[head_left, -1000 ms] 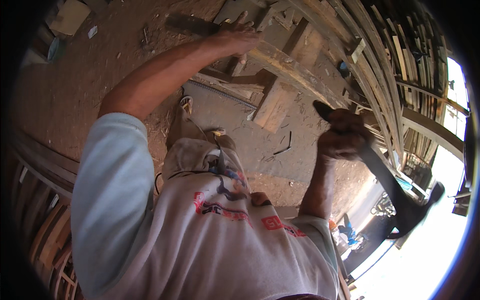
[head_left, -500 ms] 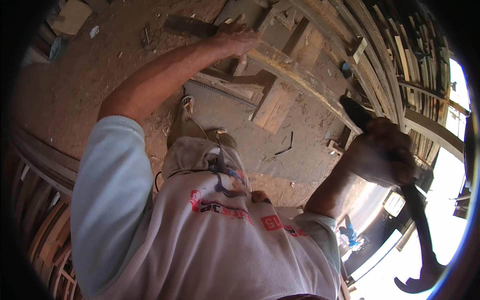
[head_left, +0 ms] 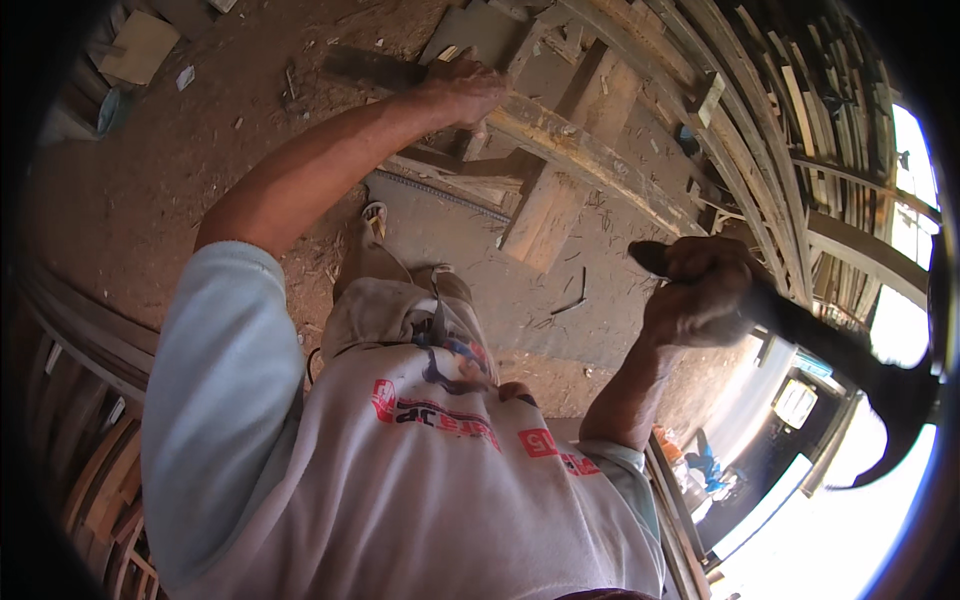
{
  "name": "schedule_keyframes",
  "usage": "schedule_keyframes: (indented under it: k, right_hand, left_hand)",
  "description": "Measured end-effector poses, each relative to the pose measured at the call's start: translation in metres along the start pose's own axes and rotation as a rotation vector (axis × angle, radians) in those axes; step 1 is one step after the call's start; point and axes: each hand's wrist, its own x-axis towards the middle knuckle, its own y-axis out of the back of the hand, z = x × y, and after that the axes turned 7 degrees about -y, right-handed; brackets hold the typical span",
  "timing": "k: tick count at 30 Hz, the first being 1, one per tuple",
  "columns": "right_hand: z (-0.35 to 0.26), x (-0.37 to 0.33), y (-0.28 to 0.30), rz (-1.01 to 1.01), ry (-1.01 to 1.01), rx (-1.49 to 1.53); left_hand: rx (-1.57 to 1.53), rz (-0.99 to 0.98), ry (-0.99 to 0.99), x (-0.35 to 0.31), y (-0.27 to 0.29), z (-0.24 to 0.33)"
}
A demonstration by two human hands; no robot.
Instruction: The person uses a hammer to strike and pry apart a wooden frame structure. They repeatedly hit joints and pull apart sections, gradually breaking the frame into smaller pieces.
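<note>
My right hand (head_left: pixel 700 290) is closed around the handle of a claw hammer (head_left: pixel 885 395), raised at the right. The hammer's dark head points out to the right, with the curved claw downward. At the upper middle, my left hand (head_left: pixel 465 92) grips a long wooden beam (head_left: pixel 600 160) with its fingers curled over the edge. The beam slants from the upper left toward the right, below a crossing plank (head_left: pixel 550 215) in places and over it in others; the exact joint cannot be made out. Whatever the left fingers may pinch there is too small to see.
A square-ended metal ruler or saw-like strip (head_left: pixel 440 195) lies on the floor near my feet. A thin dark bent piece (head_left: pixel 570 303) lies farther right. Long timbers (head_left: pixel 760 150) are stacked at the upper right, and more boards (head_left: pixel 85 325) lean at the left.
My right hand has moved left and slightly down, and the hammer has swung up from hanging downward to pointing right. My left hand stays on the beam.
</note>
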Motion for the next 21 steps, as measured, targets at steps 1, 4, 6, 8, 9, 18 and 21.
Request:
schedule_keyframes:
  k: [1, 4, 6, 8, 9, 18, 21]
  right_hand:
    - [-0.003, 0.007, -0.002, 0.049, 0.129, 0.005]
    - [0.067, -0.077, 0.020, -0.116, -0.329, -0.404]
    - [0.107, -0.131, 0.018, -0.500, -0.863, -0.890]
    - [0.105, -0.152, 0.005, -0.312, -0.817, -0.863]
    - [0.105, -0.136, -0.015, -0.287, -0.844, -0.800]
    - [0.009, -0.219, -0.048, -0.094, -1.155, -0.587]
    - [-0.008, -0.264, -0.050, -0.039, -1.401, -0.605]
  left_hand:
    - [-0.001, 0.009, -0.014, 0.000, 0.002, 0.002]
    - [0.007, 0.152, -0.103, -0.001, -0.004, 0.001]
    - [0.051, 0.391, -0.200, 0.015, -0.034, -0.009]
    - [-0.050, 0.239, -0.186, 0.001, -0.007, 0.013]
    - [-0.066, 0.153, -0.162, -0.005, 0.007, 0.009]
    - [-0.322, -0.445, -0.160, 0.033, 0.045, -0.033]
    - [-0.484, -0.535, -0.146, 0.039, 0.047, -0.042]
